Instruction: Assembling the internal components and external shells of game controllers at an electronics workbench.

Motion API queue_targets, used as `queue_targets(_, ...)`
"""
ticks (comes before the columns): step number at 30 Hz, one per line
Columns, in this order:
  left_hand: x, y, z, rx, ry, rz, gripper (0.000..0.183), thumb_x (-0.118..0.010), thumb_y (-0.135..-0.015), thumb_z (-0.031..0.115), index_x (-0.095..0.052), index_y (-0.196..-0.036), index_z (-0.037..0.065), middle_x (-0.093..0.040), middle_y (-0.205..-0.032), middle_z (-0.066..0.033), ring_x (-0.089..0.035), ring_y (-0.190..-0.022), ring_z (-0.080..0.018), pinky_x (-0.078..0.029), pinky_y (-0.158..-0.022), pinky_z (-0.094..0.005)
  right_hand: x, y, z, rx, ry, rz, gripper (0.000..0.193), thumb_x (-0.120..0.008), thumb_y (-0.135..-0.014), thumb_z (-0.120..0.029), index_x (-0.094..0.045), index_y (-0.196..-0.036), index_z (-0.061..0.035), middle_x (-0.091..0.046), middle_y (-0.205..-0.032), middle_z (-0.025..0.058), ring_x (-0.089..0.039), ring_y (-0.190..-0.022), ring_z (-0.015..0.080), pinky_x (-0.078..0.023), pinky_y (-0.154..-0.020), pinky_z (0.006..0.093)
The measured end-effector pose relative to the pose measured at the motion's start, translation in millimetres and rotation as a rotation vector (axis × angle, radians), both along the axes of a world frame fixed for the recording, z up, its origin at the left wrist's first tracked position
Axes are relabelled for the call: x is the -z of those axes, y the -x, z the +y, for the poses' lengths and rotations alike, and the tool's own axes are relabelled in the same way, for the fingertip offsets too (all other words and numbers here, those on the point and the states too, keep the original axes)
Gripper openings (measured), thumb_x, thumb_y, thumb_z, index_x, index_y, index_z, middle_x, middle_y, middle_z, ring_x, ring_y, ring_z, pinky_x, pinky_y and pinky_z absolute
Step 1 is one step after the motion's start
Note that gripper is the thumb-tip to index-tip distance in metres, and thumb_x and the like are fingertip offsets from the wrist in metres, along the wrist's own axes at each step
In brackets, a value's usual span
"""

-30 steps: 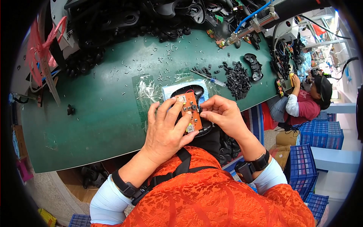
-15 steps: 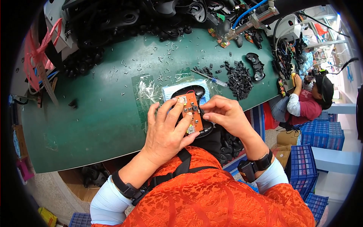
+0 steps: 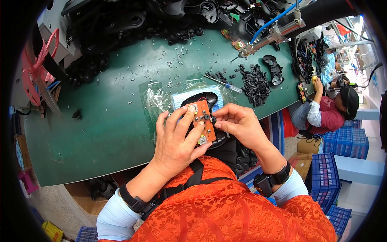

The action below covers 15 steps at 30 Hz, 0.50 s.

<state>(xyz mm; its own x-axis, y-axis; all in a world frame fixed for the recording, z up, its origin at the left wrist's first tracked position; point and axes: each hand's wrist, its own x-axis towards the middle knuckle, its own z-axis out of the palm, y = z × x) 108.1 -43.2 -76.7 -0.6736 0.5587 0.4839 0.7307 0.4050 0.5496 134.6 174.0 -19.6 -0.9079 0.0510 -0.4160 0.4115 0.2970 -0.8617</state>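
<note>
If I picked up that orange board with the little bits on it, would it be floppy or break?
The orange circuit board is probably stiff, since it looks flat beneath the left hand. It may be a bit fragile: small parts, like the black round part, stick up from it. The thin red wire by its top edge might snag.

I'm seeing glossy plastic on the shell (image 3: 212, 98), a smooth, matt board (image 3: 207, 124), shiny metal screws (image 3: 183, 51), smooth table (image 3: 109, 141)!
</note>
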Motion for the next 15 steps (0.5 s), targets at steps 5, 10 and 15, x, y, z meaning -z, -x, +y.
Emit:
queue_targets(5, -0.3, 0.3, 0.4, 0.000, -0.001, -0.006, 0.059, -0.089, -0.060, 0.028, -0.067, -0.112, 0.008, -0.050, -0.137, -0.0160, -0.048, -0.124, -0.0365, -0.038, -0.100, -0.0557, 3.1, -0.3, 1.5, -0.013, 0.021, 0.000, 0.020, -0.068, -0.088, 0.003, -0.065, -0.108, 0.0027, -0.068, -0.096, 0.0029, -0.065, -0.089, 0.0066, -0.054, -0.079, 0.0214)
queue_targets(10, 1.3, -0.3, 0.8, 0.001, -0.014, -0.012, 0.057, -0.087, -0.064, 0.032, -0.067, -0.110, 0.006, -0.050, -0.135, -0.0156, -0.045, -0.128, -0.0329, -0.035, -0.101, -0.0587, 3.8, -1.1, 1.4, 0.022, 0.070, -0.002, 0.019, -0.067, -0.088, 0.001, -0.065, -0.107, 0.0028, -0.067, -0.093, 0.0027, -0.062, -0.084, 0.0057, -0.053, -0.076, 0.0220)
queue_targets(15, 0.7, -0.1, 0.0, 0.003, 0.001, -0.013, 0.059, -0.088, -0.062, 0.030, -0.067, -0.112, 0.007, -0.049, -0.136, -0.0156, -0.047, -0.126, -0.0344, -0.036, -0.100, -0.0574, 3.0, -1.7, 0.3, 0.010, 0.043, 0.032, 0.018, -0.068, -0.087, 0.000, -0.065, -0.105, 0.0029, -0.066, -0.091, 0.0020, -0.061, -0.082, 0.0047, -0.053, -0.074, 0.0213)
